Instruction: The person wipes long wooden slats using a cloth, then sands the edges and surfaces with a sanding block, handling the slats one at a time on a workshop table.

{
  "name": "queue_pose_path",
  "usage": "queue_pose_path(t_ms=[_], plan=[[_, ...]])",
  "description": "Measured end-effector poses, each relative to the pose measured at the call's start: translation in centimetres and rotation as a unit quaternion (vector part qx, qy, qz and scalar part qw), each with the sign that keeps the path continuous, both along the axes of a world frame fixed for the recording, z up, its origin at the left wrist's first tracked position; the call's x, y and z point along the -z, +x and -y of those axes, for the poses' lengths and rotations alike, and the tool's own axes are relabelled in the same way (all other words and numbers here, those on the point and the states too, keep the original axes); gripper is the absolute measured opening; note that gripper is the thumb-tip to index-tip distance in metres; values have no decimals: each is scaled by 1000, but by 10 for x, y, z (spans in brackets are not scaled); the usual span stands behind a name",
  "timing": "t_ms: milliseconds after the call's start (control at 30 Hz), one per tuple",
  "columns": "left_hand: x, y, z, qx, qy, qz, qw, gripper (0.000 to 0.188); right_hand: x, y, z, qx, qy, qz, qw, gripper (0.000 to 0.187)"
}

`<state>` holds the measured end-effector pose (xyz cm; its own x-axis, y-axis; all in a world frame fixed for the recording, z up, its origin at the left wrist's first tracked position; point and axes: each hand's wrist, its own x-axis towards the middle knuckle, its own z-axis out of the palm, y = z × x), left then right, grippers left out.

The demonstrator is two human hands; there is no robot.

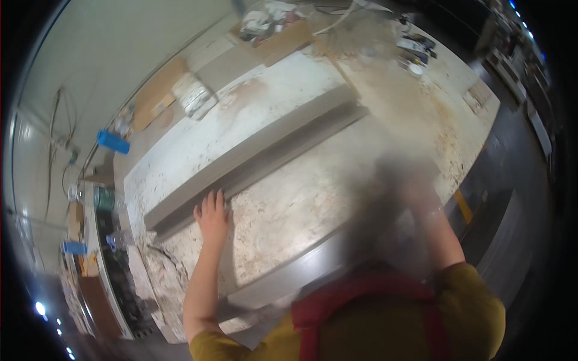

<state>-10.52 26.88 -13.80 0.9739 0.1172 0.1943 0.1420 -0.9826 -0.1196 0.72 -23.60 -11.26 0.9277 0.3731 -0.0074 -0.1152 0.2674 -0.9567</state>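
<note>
A long grey L-shaped or channel-like profile (259,157) lies diagonally across the worktable. My left hand (212,216) rests at its near edge, close to the left end, with the fingers stretched out and touching it. On the right, my right hand (416,183) is smeared by motion, so its fingers do not show. A dark, blurred shape (376,204) is beside that hand; I cannot make out what it is or whether I hold it. Along the table's near side, in front of my body, is a smooth grey panel (283,274), partly hidden by the blur.
The dusty pale worktable (289,222) has a cardboard box (289,42) with crumpled material at its far side. Nearby are a wrapped white bundle (194,96) and a blue object (113,142). Small tools (416,48) lie at the far right. A shelf (99,271) stands left.
</note>
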Motion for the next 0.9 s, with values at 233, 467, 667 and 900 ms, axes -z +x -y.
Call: queue_pose_path(t_ms=[233, 467, 667, 900], plan=[[13, 19, -16, 94, -133, -11, 987, 67, -17, -1, -6, -57, 187, -194, 961, 56], [-46, 40, 11, 86, -88, 15, 992, 73, -7, -2, 5, -36, 108, -8, 993, 50], [-145, -15, 46, 101, -13, 53, 993, 80, -30, 8, 75, 37, 395, -48, 917, 41], [-108, -146, 95, 48, -194, -19, 980, 76, -27, 4, 142, 181, 311, -4, 933, 41]])
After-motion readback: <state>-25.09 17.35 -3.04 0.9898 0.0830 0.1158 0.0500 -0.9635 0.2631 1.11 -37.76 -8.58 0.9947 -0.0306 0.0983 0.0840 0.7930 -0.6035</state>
